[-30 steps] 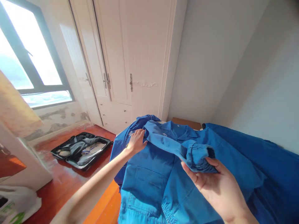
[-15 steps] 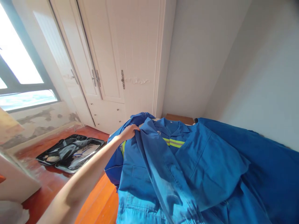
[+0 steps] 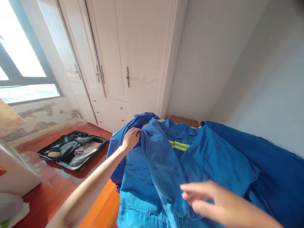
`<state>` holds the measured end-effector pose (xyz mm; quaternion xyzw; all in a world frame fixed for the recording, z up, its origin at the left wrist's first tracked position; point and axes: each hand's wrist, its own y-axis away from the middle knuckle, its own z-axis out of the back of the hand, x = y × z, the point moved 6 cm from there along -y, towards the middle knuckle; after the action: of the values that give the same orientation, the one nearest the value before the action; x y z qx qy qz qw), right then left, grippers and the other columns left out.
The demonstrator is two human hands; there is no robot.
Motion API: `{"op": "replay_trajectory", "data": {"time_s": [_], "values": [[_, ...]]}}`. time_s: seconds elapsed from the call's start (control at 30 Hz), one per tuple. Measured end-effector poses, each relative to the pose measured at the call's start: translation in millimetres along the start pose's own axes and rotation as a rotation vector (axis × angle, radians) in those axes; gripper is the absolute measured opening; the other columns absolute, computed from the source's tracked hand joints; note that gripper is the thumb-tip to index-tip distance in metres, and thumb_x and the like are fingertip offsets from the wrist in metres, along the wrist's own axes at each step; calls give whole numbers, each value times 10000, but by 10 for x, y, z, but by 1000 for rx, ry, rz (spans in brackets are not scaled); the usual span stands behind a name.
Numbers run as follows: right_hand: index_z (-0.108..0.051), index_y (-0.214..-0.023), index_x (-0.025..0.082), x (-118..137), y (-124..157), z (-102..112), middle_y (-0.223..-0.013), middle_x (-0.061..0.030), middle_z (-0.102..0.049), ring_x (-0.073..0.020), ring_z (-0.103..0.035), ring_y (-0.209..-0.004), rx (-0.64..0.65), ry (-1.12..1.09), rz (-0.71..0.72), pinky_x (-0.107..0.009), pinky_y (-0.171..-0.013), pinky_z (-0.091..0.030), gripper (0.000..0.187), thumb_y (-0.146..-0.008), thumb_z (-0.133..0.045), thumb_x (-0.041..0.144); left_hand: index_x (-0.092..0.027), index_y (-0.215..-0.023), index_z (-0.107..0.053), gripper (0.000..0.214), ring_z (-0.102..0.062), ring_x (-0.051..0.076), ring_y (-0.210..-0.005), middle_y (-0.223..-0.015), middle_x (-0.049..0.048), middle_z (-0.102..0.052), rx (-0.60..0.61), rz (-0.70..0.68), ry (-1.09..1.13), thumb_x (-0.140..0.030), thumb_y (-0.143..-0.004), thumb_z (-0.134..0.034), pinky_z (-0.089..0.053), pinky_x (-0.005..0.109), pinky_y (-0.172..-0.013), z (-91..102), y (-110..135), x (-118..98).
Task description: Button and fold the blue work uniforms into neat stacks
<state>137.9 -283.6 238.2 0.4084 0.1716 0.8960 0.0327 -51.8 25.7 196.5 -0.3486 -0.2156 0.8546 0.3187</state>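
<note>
A blue work jacket (image 3: 140, 190) with a collar and a yellow-green reflective stripe lies spread out in front of me. One of its sleeves (image 3: 163, 167) is folded across the front, its elastic cuff toward me. My left hand (image 3: 131, 138) is closed on the fabric near the shoulder end of that sleeve. Over the jacket's lower right part hovers my right hand (image 3: 204, 198), slightly blurred, fingers stretched out and thumb apart, with nothing in it. More blue clothing (image 3: 273, 167) lies to the right, and a darker blue garment (image 3: 117, 152) shows beyond the left side.
An open black suitcase (image 3: 76, 150) with items inside lies on the reddish wooden floor at left. A white wardrobe (image 3: 144, 47) stands behind, with a grey-white wall (image 3: 206, 57) to its right. A white plastic bag (image 3: 11, 205) sits at lower left.
My right hand has come into view from the lower right. The sleeve's cuff end has shifted left, and my left hand keeps its grip near the shoulder.
</note>
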Motion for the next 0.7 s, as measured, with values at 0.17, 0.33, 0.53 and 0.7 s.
{"op": "replay_trajectory", "data": {"time_s": [0.17, 0.33, 0.53, 0.7], "values": [[-633, -1123, 199, 653, -1637, 1032, -1130, -87, -701, -182, -688, -958, -466, -261, 154, -288, -799, -569, 277, -864, -606, 295, -165, -1004, -706, 201, -590, 228, -997, -1005, 89, -654, -123, 62, 25, -187, -899, -536, -469, 327, -899, 1, 85, 57], [-609, -1037, 165, 576, -3046, 1352, -1007, -112, -694, -227, -652, -975, -608, -216, -144, -288, -704, -547, 286, -825, -693, 338, -193, -990, -687, 233, -614, 189, -887, -971, 69, -643, -197, 123, 89, -176, -929, -463, -499, 295, -806, -80, 143, 103], [-637, -960, 116, 227, -3828, 1298, -862, -62, -676, -169, -656, -764, -532, -270, -284, -297, -657, -551, 231, -849, -700, 308, -208, -931, -650, 226, -618, 194, -886, -938, 63, -647, -259, 192, 285, -143, -904, -435, -496, 312, -807, -98, 192, 228], [-603, -1109, 133, -90, -4030, 1372, -1021, -54, -645, -138, -641, -810, -561, -359, -321, -301, -691, -566, 256, -944, -584, 328, -198, -953, -622, 264, -649, 204, -865, -894, 58, -662, -299, 400, 361, -95, -853, -401, -506, 322, -790, -92, 283, 441]]}}
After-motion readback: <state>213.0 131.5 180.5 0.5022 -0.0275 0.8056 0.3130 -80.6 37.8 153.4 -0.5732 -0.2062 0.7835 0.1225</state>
